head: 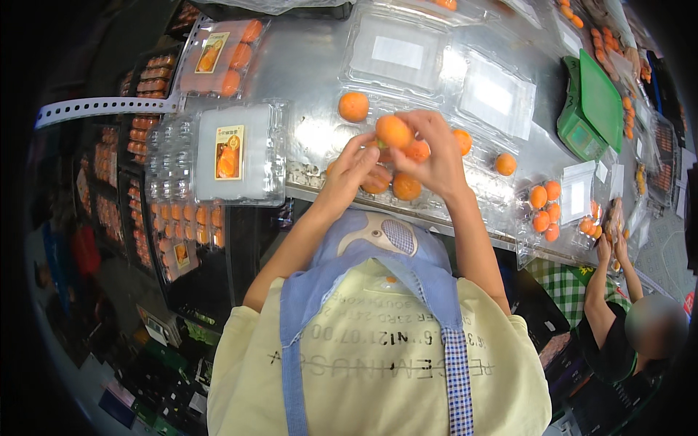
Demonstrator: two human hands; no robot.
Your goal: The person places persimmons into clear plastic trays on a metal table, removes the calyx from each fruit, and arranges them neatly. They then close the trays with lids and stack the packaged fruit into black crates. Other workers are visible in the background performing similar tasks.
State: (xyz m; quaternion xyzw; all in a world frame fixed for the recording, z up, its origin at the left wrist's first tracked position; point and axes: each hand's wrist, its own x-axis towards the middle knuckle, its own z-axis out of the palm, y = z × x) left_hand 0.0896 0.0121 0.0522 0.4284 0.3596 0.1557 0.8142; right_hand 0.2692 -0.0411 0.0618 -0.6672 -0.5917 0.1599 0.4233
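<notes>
My right hand (434, 158) holds an orange fruit (393, 132) up between thumb and fingers, above the tray area. My left hand (353, 170) is close beside it, fingers curled; whether it touches a fruit is partly hidden. Under and around my hands, several orange fruits, such as one at the near side (407, 187), sit in a clear plastic tray (349, 131). One fruit (354, 107) lies at the tray's far left, and another (505, 164) is to the right. Beyond stands a clear clamshell (396, 54) with a white pad.
To the left, a labelled clamshell (240, 158) lies open near a closed fruit pack (221, 60). A green scale (591, 109) stands on the right of the metal table (311, 60). A co-worker (605, 321) handles packs at the lower right. Stacked fruit crates (147, 131) fill the left side.
</notes>
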